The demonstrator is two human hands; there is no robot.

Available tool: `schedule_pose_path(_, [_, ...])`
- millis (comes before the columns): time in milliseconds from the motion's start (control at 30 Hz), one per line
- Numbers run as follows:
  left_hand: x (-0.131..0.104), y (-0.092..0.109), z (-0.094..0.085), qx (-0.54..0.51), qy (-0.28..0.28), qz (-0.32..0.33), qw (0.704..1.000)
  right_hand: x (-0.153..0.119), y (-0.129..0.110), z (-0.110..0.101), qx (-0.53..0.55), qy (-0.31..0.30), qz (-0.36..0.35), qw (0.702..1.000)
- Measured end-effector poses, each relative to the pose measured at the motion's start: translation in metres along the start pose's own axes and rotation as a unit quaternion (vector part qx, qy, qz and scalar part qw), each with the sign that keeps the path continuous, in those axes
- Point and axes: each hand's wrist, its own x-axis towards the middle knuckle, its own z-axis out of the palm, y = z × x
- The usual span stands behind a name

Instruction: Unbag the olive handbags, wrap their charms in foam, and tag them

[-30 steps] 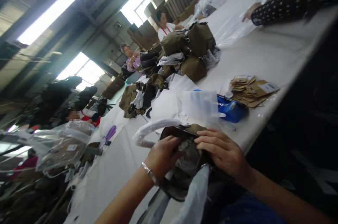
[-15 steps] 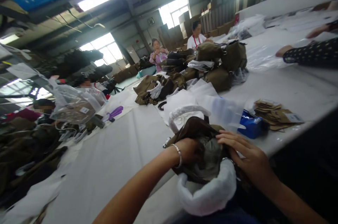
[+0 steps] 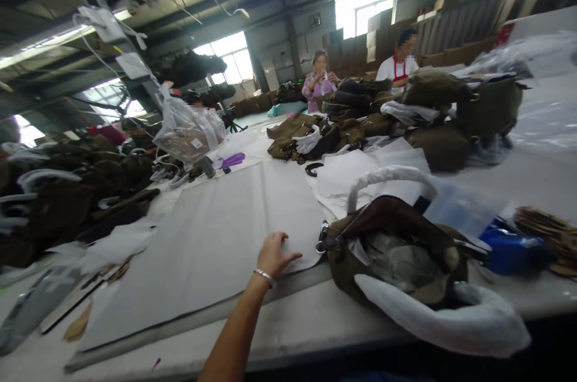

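Observation:
My left hand [image 3: 276,256], with a bracelet at the wrist, is over the stack of large white sheets [image 3: 211,238], near its right end. Its fingers are apart and nothing is in them. Just right of it, an olive-brown bag [image 3: 347,262] stands with its top open, crumpled grey-white paper [image 3: 399,262] inside. One white-wrapped handle [image 3: 451,325] hangs over the bag's near side and another [image 3: 387,175] arches up behind it. My right hand is out of view.
Olive bags are piled behind [image 3: 437,124] and at the left [image 3: 67,202]. A blue packet [image 3: 514,247] and brown paper tags [image 3: 547,238] lie right. Purple scissors-like items [image 3: 232,160] lie beyond the sheets. Two people [image 3: 320,84] are across the table.
My left hand has come out of the bag and moved left over the white sheets. My right hand has left the bag and the view. The view has turned left.

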Motion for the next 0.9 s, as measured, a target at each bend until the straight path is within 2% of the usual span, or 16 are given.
schedule_pose_path(33, [0.001,-0.009,0.01,0.0,-0.008,-0.006,1.0,0.009,0.008,0.004,0.062,-0.04,0.003,0.997])
schedule_pose_path(100, [0.003,-0.022,0.024,-0.007,-0.019,-0.011,1.0,0.023,0.012,0.014,0.202,-0.115,0.048,0.972])
schedule_pose_path(167, [0.006,-0.031,0.03,-0.022,-0.026,-0.009,0.999,0.028,-0.001,0.035,0.306,-0.148,0.125,0.932])
schedule_pose_path(200, [0.007,-0.035,0.031,-0.03,-0.027,-0.008,0.999,0.028,-0.013,0.051,0.331,-0.102,0.186,0.92])
schedule_pose_path(300, [0.01,-0.044,0.033,-0.056,-0.017,-0.015,0.998,0.021,-0.045,0.108,0.345,-0.129,0.236,0.899])
schedule_pose_path(333, [0.01,-0.046,0.033,-0.066,-0.01,-0.018,0.998,0.019,-0.049,0.125,0.355,-0.121,0.282,0.883])
schedule_pose_path(400, [0.009,-0.05,0.031,-0.09,0.004,-0.022,0.996,0.017,-0.046,0.151,0.379,-0.069,0.387,0.838])
schedule_pose_path(467, [0.005,-0.054,0.026,-0.117,0.02,-0.019,0.993,0.017,-0.032,0.168,0.411,0.015,0.481,0.774])
schedule_pose_path(533, [-0.001,-0.058,0.017,-0.14,0.048,-0.016,0.989,0.018,-0.014,0.179,0.443,0.089,0.528,0.719])
schedule_pose_path(600, [-0.01,-0.063,0.005,-0.156,0.087,-0.014,0.984,0.02,-0.001,0.188,0.464,0.143,0.55,0.68])
schedule_pose_path(700, [-0.026,-0.071,-0.014,-0.171,0.145,-0.013,0.974,0.024,0.009,0.203,0.469,0.182,0.554,0.663])
schedule_pose_path(800, [-0.041,-0.074,-0.036,-0.181,0.184,-0.009,0.966,0.035,0.014,0.216,0.44,0.176,0.553,0.685])
schedule_pose_path(900, [-0.06,-0.067,-0.057,-0.187,0.174,0.018,0.967,0.052,0.023,0.226,0.432,0.161,0.548,0.698])
